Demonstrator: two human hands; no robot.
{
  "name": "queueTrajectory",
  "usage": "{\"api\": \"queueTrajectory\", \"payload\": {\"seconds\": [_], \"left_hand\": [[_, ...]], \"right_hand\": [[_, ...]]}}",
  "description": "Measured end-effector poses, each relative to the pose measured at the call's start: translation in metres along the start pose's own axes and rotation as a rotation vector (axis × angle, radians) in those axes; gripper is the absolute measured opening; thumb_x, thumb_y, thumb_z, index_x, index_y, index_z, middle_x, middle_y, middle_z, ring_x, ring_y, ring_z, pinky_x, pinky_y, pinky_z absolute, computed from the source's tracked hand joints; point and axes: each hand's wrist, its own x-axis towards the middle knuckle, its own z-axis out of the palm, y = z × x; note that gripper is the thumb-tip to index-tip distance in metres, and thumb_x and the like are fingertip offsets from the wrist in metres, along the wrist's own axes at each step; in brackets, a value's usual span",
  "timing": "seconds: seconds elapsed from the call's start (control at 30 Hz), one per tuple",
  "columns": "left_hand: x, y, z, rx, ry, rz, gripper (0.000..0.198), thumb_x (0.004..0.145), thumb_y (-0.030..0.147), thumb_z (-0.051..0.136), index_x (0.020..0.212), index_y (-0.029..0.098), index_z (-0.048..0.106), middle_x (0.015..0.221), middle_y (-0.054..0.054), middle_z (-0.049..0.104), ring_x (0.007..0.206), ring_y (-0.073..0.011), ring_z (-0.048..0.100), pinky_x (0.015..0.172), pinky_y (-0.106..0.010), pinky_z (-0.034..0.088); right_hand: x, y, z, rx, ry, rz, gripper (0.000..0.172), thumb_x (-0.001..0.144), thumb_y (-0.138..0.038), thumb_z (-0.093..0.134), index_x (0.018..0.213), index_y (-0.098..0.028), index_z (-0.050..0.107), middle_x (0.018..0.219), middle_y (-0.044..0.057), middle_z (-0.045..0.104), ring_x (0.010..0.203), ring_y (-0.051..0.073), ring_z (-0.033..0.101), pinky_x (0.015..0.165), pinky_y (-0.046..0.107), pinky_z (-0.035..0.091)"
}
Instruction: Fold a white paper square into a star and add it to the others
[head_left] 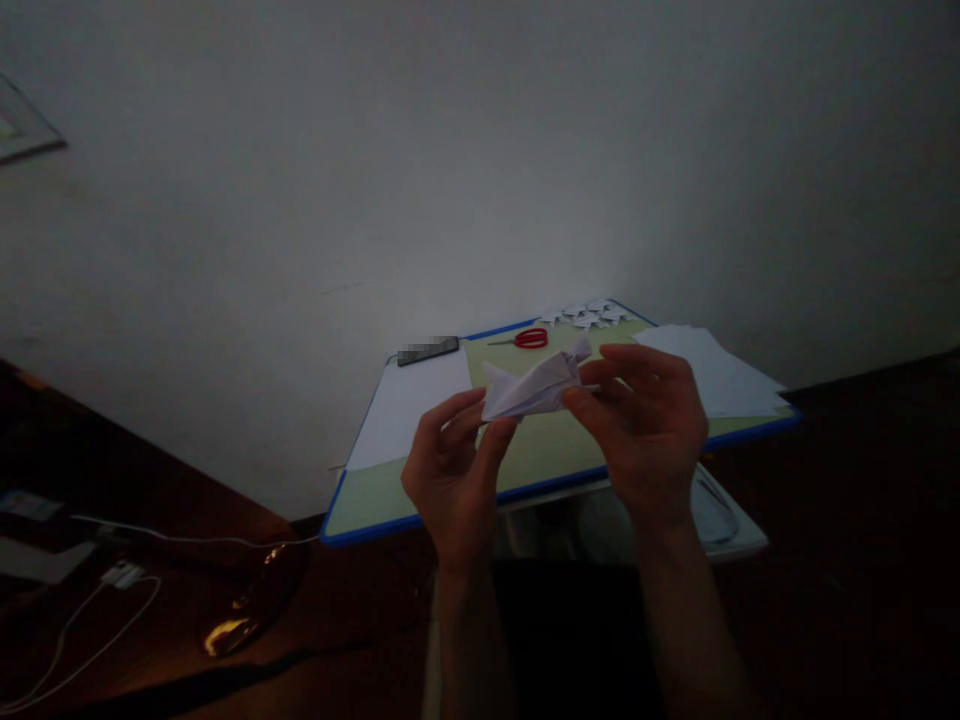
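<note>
A folded white paper figure (534,386) is held in the air above a small table (390,496) with a green top and blue edge. My left hand (452,472) pinches the figure's left end between thumb and fingers. My right hand (646,425) grips its right end with the fingers curled round it. Both hands hover over the near half of the table.
Red-handled scissors (529,338) lie at the back of the table beside a cluster of small folded paper pieces (589,314). White sheets lie at the left (409,405) and the right (720,375). A dark flat object (427,350) sits at the back left. White cables (97,590) trail on the floor.
</note>
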Motion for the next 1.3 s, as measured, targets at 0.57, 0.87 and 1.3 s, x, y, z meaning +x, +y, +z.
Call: {"api": "queueTrajectory", "payload": {"seconds": [0.57,0.87,1.3], "left_hand": [[0.003,-0.001,0.0,-0.089,0.028,-0.174,0.023,0.076,0.025,0.095,0.095,0.022,0.083,0.081,-0.001,0.084,0.07,-0.0143,0.08,0.068,-0.021,0.064],[0.002,-0.006,-0.001,-0.056,0.0,-0.094,0.023,0.084,0.026,0.089,0.107,0.028,0.085,0.096,-0.002,0.086,0.082,-0.0162,0.082,0.078,-0.027,0.068],[0.001,-0.002,0.009,-0.048,0.156,-0.108,0.013,0.081,0.025,0.091,0.093,0.023,0.086,0.082,-0.001,0.084,0.072,-0.0126,0.079,0.068,-0.02,0.063]], "right_hand": [[0.001,0.007,-0.001,0.063,-0.027,0.011,0.038,0.084,-0.012,0.08,0.116,-0.031,0.072,0.107,0.0,0.071,0.089,0.015,0.07,0.084,0.035,0.067],[0.003,0.008,-0.004,0.073,-0.034,0.0,0.04,0.083,-0.008,0.079,0.116,-0.031,0.074,0.096,-0.002,0.068,0.088,0.015,0.068,0.082,0.032,0.065],[0.001,0.005,-0.002,0.037,-0.076,0.04,0.041,0.084,-0.009,0.076,0.119,-0.03,0.07,0.095,-0.002,0.065,0.084,0.015,0.067,0.08,0.034,0.066]]}}
